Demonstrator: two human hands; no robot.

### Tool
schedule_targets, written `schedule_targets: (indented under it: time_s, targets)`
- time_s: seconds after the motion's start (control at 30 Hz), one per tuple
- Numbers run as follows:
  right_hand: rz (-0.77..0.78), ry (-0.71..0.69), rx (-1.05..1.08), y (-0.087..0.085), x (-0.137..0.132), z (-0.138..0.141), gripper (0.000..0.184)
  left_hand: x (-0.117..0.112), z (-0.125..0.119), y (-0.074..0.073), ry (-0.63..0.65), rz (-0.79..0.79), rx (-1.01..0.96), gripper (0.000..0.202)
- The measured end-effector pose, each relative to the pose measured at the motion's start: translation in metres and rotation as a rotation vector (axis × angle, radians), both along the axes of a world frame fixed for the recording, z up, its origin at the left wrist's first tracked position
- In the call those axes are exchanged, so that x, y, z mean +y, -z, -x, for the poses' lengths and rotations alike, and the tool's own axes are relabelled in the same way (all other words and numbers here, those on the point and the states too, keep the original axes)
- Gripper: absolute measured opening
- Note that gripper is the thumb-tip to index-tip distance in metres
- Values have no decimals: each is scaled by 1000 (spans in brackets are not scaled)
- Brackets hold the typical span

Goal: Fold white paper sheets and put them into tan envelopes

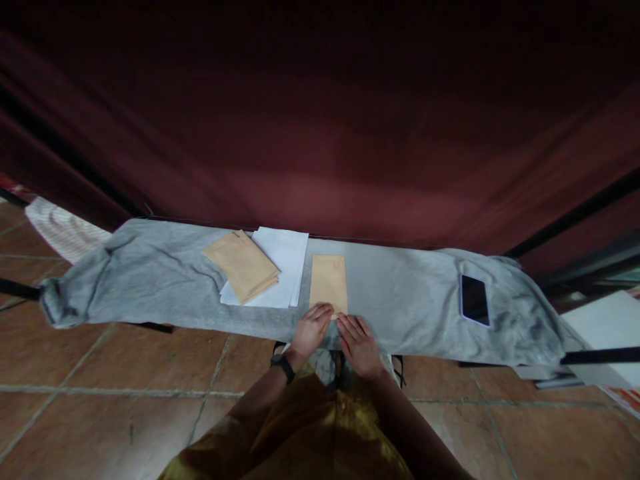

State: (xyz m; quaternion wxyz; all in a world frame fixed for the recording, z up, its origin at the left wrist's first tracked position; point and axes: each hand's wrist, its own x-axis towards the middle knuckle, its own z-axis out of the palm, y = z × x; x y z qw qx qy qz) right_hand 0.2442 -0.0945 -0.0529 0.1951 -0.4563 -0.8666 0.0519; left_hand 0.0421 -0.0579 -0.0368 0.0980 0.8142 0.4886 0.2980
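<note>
A brown paper envelope with a small red printed mark lies upright in front of me on the grey cloth. Its near end is folded over in a narrow strip. My left hand, a dark band on its wrist, presses its closed fingers on the near left corner. At the near right corner, my right hand has its fingertips on the same folded edge. Both thumbs are partly hidden. Further left, several stacked brown envelopes lie askew on white paper sheets.
Grey cloth covers the long narrow bench. A phone with a purple edge lies toward the right end. Dark red fabric hangs along the back. Tiled floor shows below, and dark bars stand at both ends.
</note>
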Motion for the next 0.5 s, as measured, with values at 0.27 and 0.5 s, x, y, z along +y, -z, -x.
schedule_targets:
  time_s: [0.27,0.5]
  targets:
    - [-4,73,20,3,-4,8,48,-28,-9,9,36,-56,132,38]
    - [16,143,-3,5,-7,14,51,-44,-17,21,-70,-32,211,52]
